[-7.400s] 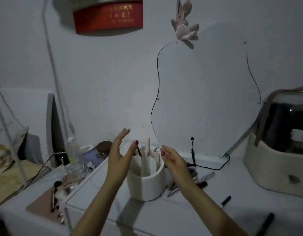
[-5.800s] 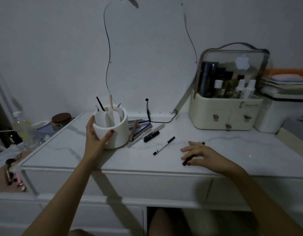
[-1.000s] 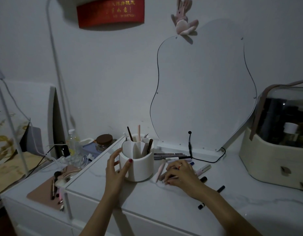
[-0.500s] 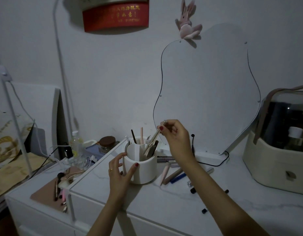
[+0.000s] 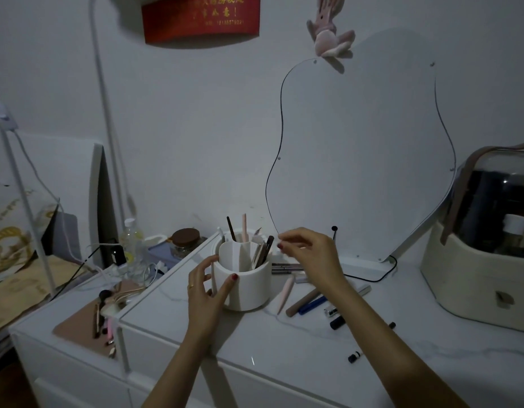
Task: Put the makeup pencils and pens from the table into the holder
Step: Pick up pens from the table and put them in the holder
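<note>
A white round holder (image 5: 249, 285) with inner dividers stands on the white table (image 5: 284, 340). Several pencils lean inside it, among them a pink one (image 5: 244, 228) and a dark one (image 5: 266, 249). My left hand (image 5: 206, 295) grips the holder's left side. My right hand (image 5: 313, 256) hovers just right of the holder's rim, fingers apart and holding nothing. On the table to the right lie a pink pencil (image 5: 285, 294), a brown pencil (image 5: 303, 302), a blue pen (image 5: 312, 305) and several dark pens (image 5: 337, 322), partly hidden by my right arm.
A curvy mirror (image 5: 366, 160) leans on the wall behind. A cream cosmetics case (image 5: 478, 278) stands at the right. A black cable (image 5: 369, 278) runs along the mirror's base. Left of the table a lower unit holds a brown tray (image 5: 90, 325) of brushes, a jar and a bottle.
My right hand has let go of the pencils it held over the holder; they now lean inside it. The hand has drawn back slightly to the right. My left hand stays on the holder.
</note>
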